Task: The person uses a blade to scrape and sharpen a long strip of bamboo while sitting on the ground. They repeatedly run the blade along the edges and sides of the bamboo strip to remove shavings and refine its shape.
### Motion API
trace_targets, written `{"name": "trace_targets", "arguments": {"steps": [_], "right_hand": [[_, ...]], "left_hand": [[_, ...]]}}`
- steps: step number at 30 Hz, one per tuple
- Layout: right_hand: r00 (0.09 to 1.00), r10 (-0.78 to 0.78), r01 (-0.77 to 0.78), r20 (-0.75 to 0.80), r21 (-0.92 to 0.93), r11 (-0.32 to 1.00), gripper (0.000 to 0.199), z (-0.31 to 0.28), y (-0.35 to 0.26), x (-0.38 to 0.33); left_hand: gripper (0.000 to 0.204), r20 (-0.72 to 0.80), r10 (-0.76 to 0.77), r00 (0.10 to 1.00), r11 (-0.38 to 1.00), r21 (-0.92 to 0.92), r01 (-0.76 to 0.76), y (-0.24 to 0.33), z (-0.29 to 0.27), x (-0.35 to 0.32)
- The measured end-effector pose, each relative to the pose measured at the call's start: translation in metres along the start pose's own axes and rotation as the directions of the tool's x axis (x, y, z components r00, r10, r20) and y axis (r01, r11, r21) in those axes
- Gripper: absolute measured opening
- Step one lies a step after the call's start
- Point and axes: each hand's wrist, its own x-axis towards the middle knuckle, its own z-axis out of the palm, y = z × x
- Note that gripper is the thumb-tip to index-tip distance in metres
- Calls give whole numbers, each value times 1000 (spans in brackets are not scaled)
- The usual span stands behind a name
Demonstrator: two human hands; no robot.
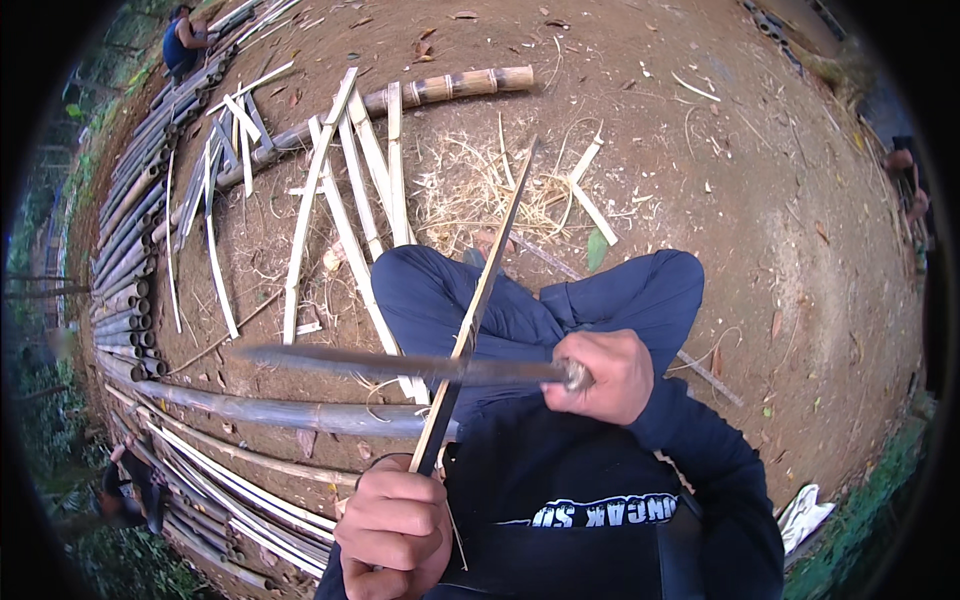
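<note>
My left hand point(393, 528) is closed around the near end of a long bamboo strip point(489, 262), pale on one edge and dark on the other, which slants up and away over my crossed legs. In my right hand point(607, 378) is the handle of a machete point(330, 362). Its long dark blade lies across the strip, pointing left, a short way beyond my left hand; the blade is slightly blurred. A thin curl of fibre hangs beside my left hand.
Bamboo shavings point(460, 195) litter the ground past my knees. Split strips point(355, 170) lean on a bamboo pole point(440, 88). Stacked bamboo poles point(140, 215) line the left side, with a thick pole point(290, 408) nearby. A person point(183, 45) sits at far left; others are at the edges.
</note>
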Motion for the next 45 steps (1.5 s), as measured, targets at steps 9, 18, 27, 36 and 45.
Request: {"name": "trace_targets", "arguments": {"steps": [9, 18, 27, 36, 45], "right_hand": [[999, -4, 6, 48, -33, 999, 26, -10, 10, 3], [993, -18, 21, 113, -30, 999, 28, -27, 27, 11], [995, 76, -71, 60, -77, 994, 26, -25, 59, 28], [925, 379, -365, -11, -293, 884, 32, -44, 173, 48], [953, 292, -292, 83, -21, 956, 25, -30, 142, 65]], "left_hand": [[46, -112, -72, 991, 991, 104, 83, -13, 7, -5], [45, -84, -48, 995, 993, 108, 57, -19, 16, 0], [43, -87, -75, 993, 983, 160, 89, -17, 16, 5], [43, -122, -33, 992, 982, 179, 55, -30, 18, 18], [44, -104, -36, 994, 985, 164, 53, -43, 23, 39]]}}
